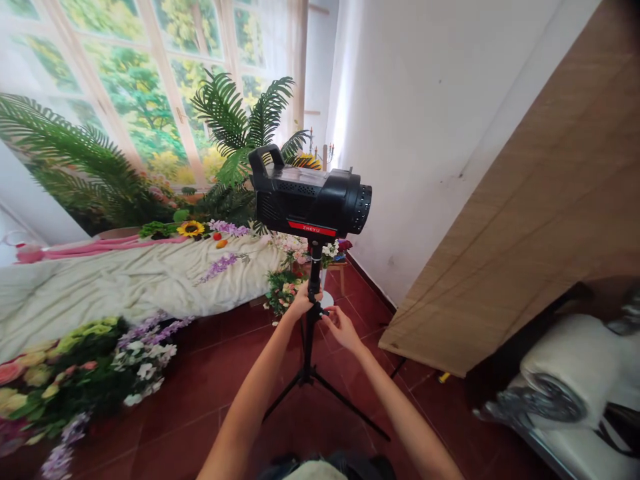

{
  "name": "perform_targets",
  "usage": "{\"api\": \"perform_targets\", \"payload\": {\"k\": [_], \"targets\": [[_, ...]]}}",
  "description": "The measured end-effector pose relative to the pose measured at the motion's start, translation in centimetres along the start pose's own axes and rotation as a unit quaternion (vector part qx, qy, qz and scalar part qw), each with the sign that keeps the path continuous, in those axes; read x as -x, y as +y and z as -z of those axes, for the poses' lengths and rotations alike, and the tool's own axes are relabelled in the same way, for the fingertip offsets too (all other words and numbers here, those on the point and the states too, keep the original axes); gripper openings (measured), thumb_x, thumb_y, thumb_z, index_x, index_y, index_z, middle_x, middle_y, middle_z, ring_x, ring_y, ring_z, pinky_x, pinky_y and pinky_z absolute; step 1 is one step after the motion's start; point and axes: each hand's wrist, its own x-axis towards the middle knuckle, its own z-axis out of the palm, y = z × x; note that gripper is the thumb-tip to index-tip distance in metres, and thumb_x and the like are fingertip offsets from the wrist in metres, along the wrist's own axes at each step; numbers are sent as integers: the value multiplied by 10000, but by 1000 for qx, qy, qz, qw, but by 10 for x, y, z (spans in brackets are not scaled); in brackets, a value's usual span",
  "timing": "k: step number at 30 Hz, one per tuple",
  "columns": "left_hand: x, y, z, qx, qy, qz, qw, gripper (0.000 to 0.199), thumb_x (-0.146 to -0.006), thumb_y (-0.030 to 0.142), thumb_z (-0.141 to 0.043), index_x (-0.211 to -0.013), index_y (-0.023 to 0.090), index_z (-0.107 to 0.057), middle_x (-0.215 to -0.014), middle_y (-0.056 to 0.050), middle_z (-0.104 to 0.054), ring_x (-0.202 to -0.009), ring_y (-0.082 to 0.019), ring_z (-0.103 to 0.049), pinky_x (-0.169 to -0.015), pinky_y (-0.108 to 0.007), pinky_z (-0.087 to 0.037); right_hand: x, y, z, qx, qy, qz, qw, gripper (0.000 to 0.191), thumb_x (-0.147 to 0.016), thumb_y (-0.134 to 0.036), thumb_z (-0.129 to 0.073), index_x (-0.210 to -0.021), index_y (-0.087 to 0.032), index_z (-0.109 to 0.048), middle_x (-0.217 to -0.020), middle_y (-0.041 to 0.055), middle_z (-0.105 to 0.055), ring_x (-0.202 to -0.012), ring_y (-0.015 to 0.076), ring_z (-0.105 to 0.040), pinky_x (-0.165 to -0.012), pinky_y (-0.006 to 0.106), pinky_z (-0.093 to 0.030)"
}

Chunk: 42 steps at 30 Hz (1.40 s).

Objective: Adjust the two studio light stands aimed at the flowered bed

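Observation:
A black studio light [305, 200] with a top handle and a red label sits on top of a black light stand [309, 340]. My left hand [301, 301] is wrapped round the stand's pole below the light. Just to the right and a little lower, my right hand [343, 327] pinches a small locking knob [324, 312] on the pole. The stand's legs [350, 408] are spread on the red tiled floor. Parts of my left fingers are hidden behind the pole.
At left lies a cream cloth [150, 280] with flowers and a sunflower [191, 229]. Flower bunches [55, 380] stand in front of it. Palm leaves [245, 120] rise behind. A beige panel [525, 187] leans at right, near a white upholstered seat [575, 380].

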Motion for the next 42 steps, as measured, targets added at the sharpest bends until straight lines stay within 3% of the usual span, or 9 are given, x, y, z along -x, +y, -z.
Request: {"api": "perform_targets", "payload": {"k": [7, 12, 16, 21, 23, 27, 30, 34, 42], "targets": [[-1, -2, 1, -15, 2, -4, 1000, 146, -582, 161, -602, -713, 156, -538, -656, 26, -514, -591, -92, -470, -553, -214, -373, -3, -15, 8, 160, 28, 23, 986, 341, -909, -494, -385, -847, -232, -595, -802, 16, -614, -692, 148, -557, -619, 228, -360], [-5, -9, 1, -14, 2, -7, 1000, 151, -572, 159, -601, -712, 156, -545, -651, 21, -518, -590, -95, -479, -547, -211, -375, -18, -6, -7, -44, 15, -102, 994, 467, -891, -488, -385, -556, -195, -530, -500, 1, -502, -497, 126, -466, -509, 216, -322], [-8, -16, 2, -12, 9, -5, 1000, 162, -569, 178, -618, -714, 158, -547, -659, 21, -524, -582, -91, -479, -545, -211, -379, -28, -5, -14, -338, -78, -282, 895, 391, -856, -381, -401, -506, -210, -420, -374, -77, -274, -335, 75, -195, -365, 196, -184], [-7, -16, 2, -22, 32, 7, 999, 168, -558, 170, -607, -713, 157, -544, -648, 23, -520, -561, -83, -460, -529, -206, -361, -24, -12, -22, -481, -97, -294, 820, 340, -834, -316, -398, -528, -226, -277, -404, -88, -267, -340, 66, -149, -358, 188, -171], [-5, -12, 3, -17, 28, 6, 999, 173, -558, 170, -602, -719, 158, -542, -650, 24, -519, -567, -83, -461, -534, -206, -364, -18, -15, -27, -387, -56, -295, 872, 380, -889, -394, -304, -550, -227, -333, -413, -59, -347, -334, 80, -200, -369, 203, -182], [-1, 0, 5, -13, 16, 1, 1000, 177, -551, 177, -622, -703, 168, -531, -641, 21, -527, -577, -97, -469, -545, -225, -379, -6, -21, -27, 9, 91, -189, 978, 474, -926, -539, -241, -731, -215, -527, -586, 22, -569, -500, 147, -489, -485, 231, -299], [-1, 7, 7, -25, 7, -1, 1000, 170, -555, 187, -631, -685, 176, -522, -626, 16, -529, -577, -110, -476, -551, -242, -387, -7, -26, -17, 207, 111, -40, 971, 391, -924, -527, -337, -827, -232, -575, -759, 54, -640, -735, 187, -567, -586, 240, -333], [-3, 8, 8, -38, -3, -17, 999, 156, -563, 187, -621, -680, 180, -517, -636, 14, -537, -594, -121, -504, -580, -254, -403, -27, -23, -4, 274, 48, 75, 957, 368, -915, -435, -407, -721, -202, -616, -753, 100, -651, -811, 199, -550, -648, 248, -362], [-5, -3, 6, -8, 3, -16, 1000, 191, -563, 188, -619, -715, 178, -504, -633, 31, -519, -571, -99, -478, -562, -226, -393, -41, -5, -23, 304, 55, 2, 951, 475, -936, -291, -307, -569, -161, -580, -617, 133, -638, -583, 179, -577, -605, 270, -399]]}}
